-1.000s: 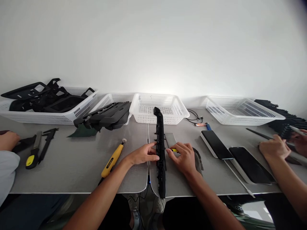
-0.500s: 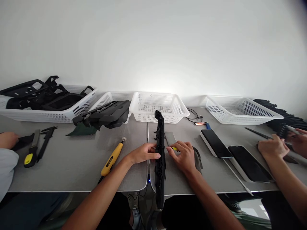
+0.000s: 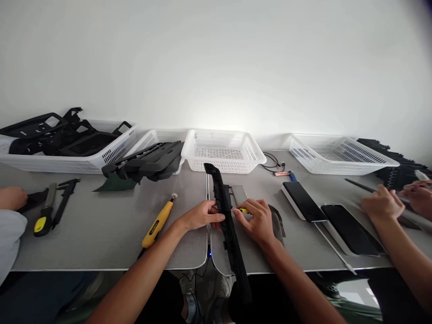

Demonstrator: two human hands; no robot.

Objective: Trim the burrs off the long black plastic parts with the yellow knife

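My left hand (image 3: 202, 217) is closed around the middle of a long black plastic part (image 3: 229, 229), thumb on the near side and fingers behind. The part slants, its top end leaning left in front of a white basket and its lower end hanging past the table edge. My right hand (image 3: 258, 220) is close to the part's right side, fingers curled on a small tool with a yellow piece (image 3: 244, 210) showing; most of it is hidden, so its kind is unclear. A flat grey strip (image 3: 239, 194) lies just beyond, and dark grey cloth (image 3: 277, 222) lies beside this hand.
A yellow rotary tool (image 3: 158, 224) lies left of my arm. White baskets (image 3: 219, 167) line the wall; dark parts (image 3: 151, 162) fill one at left. Two phone-like slabs (image 3: 305, 202) lie at right. Co-workers' hands (image 3: 383, 204) work at both sides. A seam splits the table.
The black part has turned in my left hand: its top swung left and its lower end right. My right hand has shifted only slightly. The co-worker's hands at right moved a little.
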